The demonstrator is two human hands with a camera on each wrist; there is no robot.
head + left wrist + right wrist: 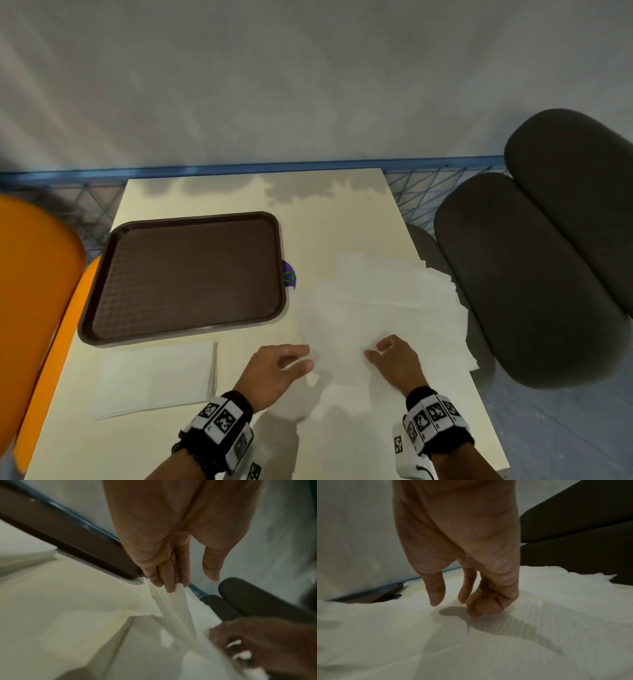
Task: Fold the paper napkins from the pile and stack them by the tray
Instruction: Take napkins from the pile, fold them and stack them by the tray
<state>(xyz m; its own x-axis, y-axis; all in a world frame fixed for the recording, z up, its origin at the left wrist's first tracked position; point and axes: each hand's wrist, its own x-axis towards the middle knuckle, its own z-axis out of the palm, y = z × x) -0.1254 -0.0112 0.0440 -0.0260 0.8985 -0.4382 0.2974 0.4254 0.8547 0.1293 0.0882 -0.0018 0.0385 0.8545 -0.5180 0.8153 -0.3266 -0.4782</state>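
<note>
A single white napkin lies spread on the cream table, in front of the loose napkin pile. My left hand lifts the napkin's near left edge, which seems caught between its fingertips, thumb apart. My right hand rests its bent fingertips on the napkin, and its thumb hangs clear of the paper. A stack of folded napkins sits just in front of the brown tray.
An orange chair stands at the table's left and a dark padded chair at its right. A purple object pokes out beside the tray's right rim. A blue rail runs behind the table.
</note>
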